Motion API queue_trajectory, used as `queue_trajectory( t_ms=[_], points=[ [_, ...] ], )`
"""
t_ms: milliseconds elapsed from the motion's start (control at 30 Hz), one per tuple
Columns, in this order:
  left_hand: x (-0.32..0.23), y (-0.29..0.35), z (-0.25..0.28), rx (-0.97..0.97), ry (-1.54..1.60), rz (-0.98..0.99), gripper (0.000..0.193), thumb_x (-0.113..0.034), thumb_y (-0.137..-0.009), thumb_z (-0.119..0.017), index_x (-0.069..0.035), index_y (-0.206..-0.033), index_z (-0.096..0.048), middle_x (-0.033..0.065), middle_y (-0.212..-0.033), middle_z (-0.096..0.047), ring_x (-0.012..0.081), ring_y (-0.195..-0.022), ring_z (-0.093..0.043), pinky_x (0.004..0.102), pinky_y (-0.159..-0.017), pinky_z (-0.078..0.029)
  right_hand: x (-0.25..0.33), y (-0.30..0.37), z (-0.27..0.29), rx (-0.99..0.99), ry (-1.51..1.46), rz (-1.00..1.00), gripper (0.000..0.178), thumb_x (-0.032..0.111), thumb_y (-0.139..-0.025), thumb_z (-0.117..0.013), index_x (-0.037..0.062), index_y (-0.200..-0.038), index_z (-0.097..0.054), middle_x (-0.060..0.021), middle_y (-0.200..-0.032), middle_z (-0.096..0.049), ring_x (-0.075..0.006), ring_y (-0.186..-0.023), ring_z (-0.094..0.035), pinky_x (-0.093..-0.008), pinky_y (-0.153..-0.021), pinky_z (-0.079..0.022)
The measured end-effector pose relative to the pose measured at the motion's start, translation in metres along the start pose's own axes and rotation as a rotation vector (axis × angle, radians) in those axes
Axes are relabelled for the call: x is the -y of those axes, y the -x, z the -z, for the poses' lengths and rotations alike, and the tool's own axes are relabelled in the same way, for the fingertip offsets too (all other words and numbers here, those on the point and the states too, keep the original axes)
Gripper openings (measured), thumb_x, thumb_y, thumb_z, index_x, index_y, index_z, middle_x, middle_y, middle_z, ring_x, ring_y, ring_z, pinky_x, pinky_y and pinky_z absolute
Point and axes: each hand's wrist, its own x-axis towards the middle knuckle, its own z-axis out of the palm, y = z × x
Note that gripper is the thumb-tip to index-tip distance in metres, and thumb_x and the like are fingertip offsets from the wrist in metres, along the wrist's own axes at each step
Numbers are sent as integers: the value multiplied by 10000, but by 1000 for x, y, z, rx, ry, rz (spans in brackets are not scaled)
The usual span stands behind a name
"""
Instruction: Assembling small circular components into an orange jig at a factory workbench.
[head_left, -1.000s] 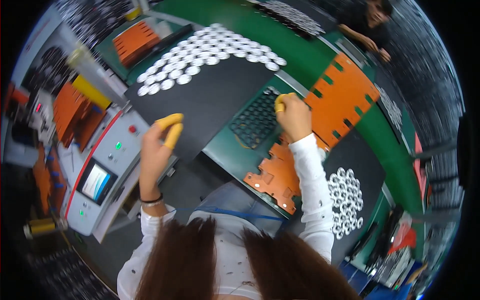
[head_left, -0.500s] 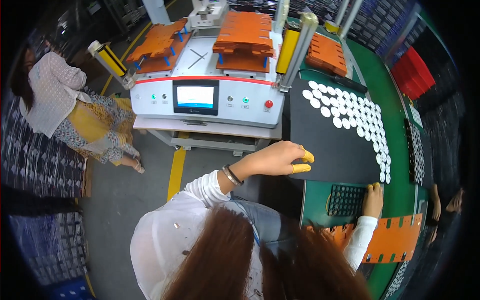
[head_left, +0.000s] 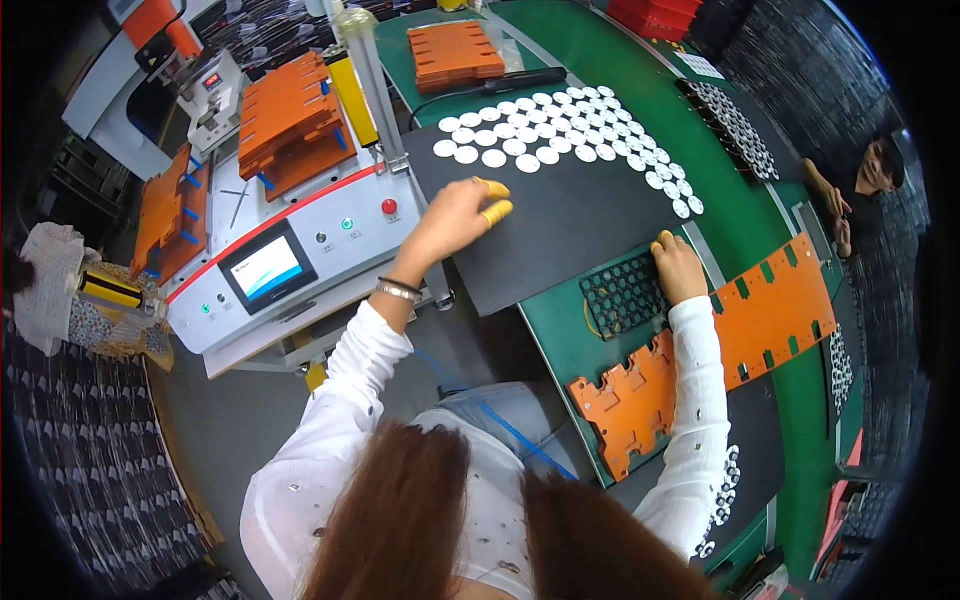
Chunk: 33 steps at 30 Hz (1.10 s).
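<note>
My left hand (head_left: 460, 215) is over the black mat (head_left: 560, 235), yellow cots on two fingers. Its thumb and finger are apart, and nothing shows between them. On the mat's far part lie several rows of round white discs (head_left: 527, 163). My right hand (head_left: 682, 268), also with yellow fingertips, is closed at the far right corner of a black grid tray (head_left: 622, 297). Its grip on the tray's edge is partly hidden. The tray lies on the green table just nearer than the mat. A yellow band shows at its left side.
Orange slotted plates (head_left: 765, 310) lie under and beside my right forearm. The white machine (head_left: 290, 240) with a screen stands left, bearing orange fixtures (head_left: 290, 115). More orange plates (head_left: 455, 55) and a black bar tool (head_left: 525, 80) lie beyond the discs. Another person (head_left: 865, 190) is far right.
The view has swung to the right, so the mat and tray sit nearer its middle. My left hand has come in over the mat from its left edge. My right hand stays at the tray.
</note>
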Motion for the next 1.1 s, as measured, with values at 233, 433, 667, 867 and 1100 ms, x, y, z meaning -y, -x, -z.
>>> queue_trajectory(
  t_ms=[233,433,667,867,1100],
  points=[
    [54,-58,-29,-4,-450,134,429,-321,-865,-690,-20,-1168,-649,211,-1245,-558,366,-1182,-516,450,-954,-466,-2,-7,5,20,77,52,65,96,-840,-576,83,-848,-639,-63,-951,-588,-227,-961,-618,-348,-763,-516],
    [84,-88,-42,-127,-581,163,406,-328,-824,-729,-18,-1080,-675,214,-1184,-577,364,-1120,-532,450,-891,-488,-2,-14,1,18,68,80,102,98,-826,-559,107,-905,-623,-56,-949,-589,-227,-949,-612,-344,-761,-517],
    [90,-95,-51,-117,-428,199,329,-281,-719,-799,-89,-963,-689,186,-1109,-626,376,-1098,-554,477,-883,-483,-17,-2,-4,102,19,157,219,69,-833,-537,75,-1045,-593,-100,-1094,-598,-302,-1056,-596,-402,-866,-507],
    [96,-87,-61,-370,-404,164,259,-169,-721,-768,-71,-948,-691,190,-1089,-608,360,-1094,-542,465,-892,-446,-30,12,-2,11,42,163,299,21,-860,-547,19,-1152,-612,-136,-1181,-606,-316,-1006,-605,-395,-839,-515],
    [98,-84,-59,-398,-372,193,248,-74,-715,-730,-71,-961,-696,194,-1103,-603,353,-1114,-524,463,-919,-411,7,8,44,-170,-78,76,272,13,-863,-614,0,-1134,-632,-140,-1148,-623,-313,-914,-627,-385,-757,-526]
  ],
)
